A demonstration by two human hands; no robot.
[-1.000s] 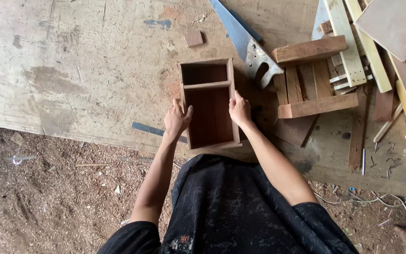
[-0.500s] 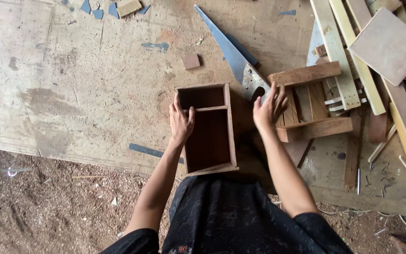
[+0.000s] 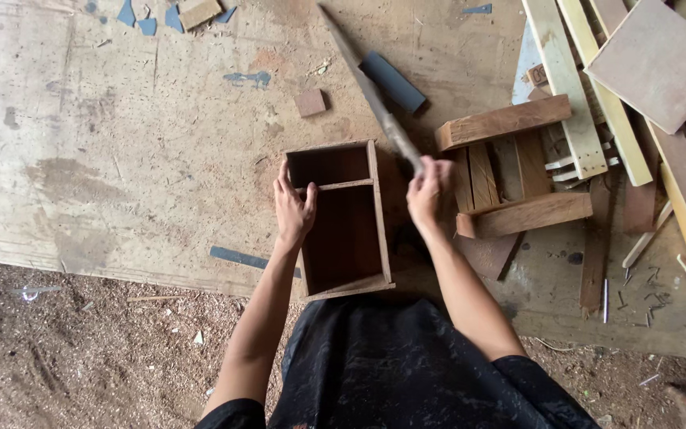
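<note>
Your left hand (image 3: 294, 208) lies flat, fingers released, on the open wooden box (image 3: 341, 218). Your right hand (image 3: 427, 191) grips the handsaw (image 3: 371, 91), its thin blade raised.

The right hand (image 3: 429, 191) is off the box (image 3: 341, 218) and now grips the saw (image 3: 371, 91) handle, lifting it so the blade points toward 11 o'clock, no longer lying flat on the surface.

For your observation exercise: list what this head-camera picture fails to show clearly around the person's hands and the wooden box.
- Handsaw handle: hidden inside the right hand.
- Saw teeth: blurred, blade seen edge-on.
- Wooden box left wall: partly covered by the left hand.
- Board pile: cut off by the right edge.
</note>
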